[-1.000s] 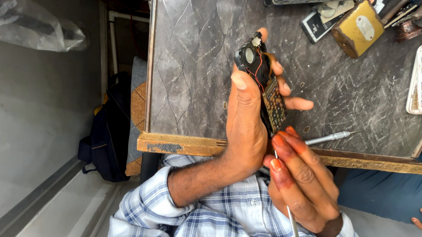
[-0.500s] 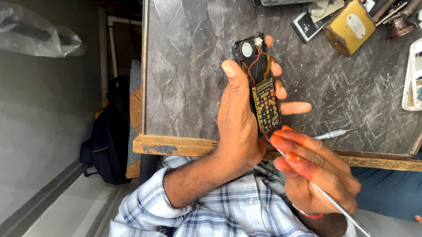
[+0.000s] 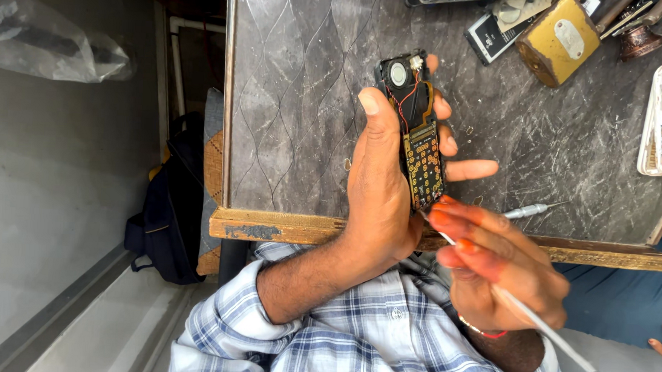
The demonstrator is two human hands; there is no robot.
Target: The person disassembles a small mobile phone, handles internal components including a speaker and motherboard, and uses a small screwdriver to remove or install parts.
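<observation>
The left hand (image 3: 380,188) grips a bare phone circuit board (image 3: 418,130) upright above the grey tabletop (image 3: 298,94); at 5 o'clock, right hand (image 3: 504,274) fingers pinch a thin metal tool (image 3: 535,325), tip touching the board's lower end.

Left hand (image 3: 380,188): raised over the near desk edge, thumb extended upward, fingers curled around from behind in a closed grip, index finger jutting right; forearm bare, checked sleeve rolled near the elbow. Right hand (image 3: 504,274): lower right, fingertips pinched together in a closed grip, red thread at the wrist.
</observation>
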